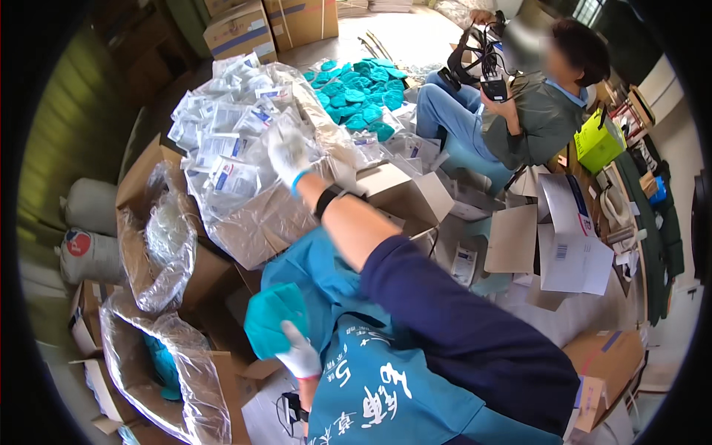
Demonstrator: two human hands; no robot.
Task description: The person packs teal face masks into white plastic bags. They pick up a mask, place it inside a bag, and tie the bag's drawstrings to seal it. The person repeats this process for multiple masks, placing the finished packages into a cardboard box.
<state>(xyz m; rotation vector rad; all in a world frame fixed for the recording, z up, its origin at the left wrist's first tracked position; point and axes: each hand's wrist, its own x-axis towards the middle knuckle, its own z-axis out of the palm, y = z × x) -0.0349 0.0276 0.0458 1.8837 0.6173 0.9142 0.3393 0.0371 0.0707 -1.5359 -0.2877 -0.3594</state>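
My left hand (300, 354), in a white glove, grips a teal, rounded, cup-shaped piece (276, 319) by its edge, close to my teal apron (371, 386). My right arm stretches across to a large heap of clear packets (230, 133) with white and blue labels. On that heap rests my gloved right hand (288, 152), smeared by motion, so its fingers and anything in them are hard to make out. Plastic film lines the big carton (252, 222) under the heap. Just beyond lies a pile of similar teal pieces (360, 93).
To the left stand film-lined cartons (156, 289), the nearer one (219, 386) with teal pieces inside. Open white boxes (567, 245) sit at right. A seated person (526, 119) holds a device with black cables (486, 55). Closed cartons (241, 33) are stacked behind.
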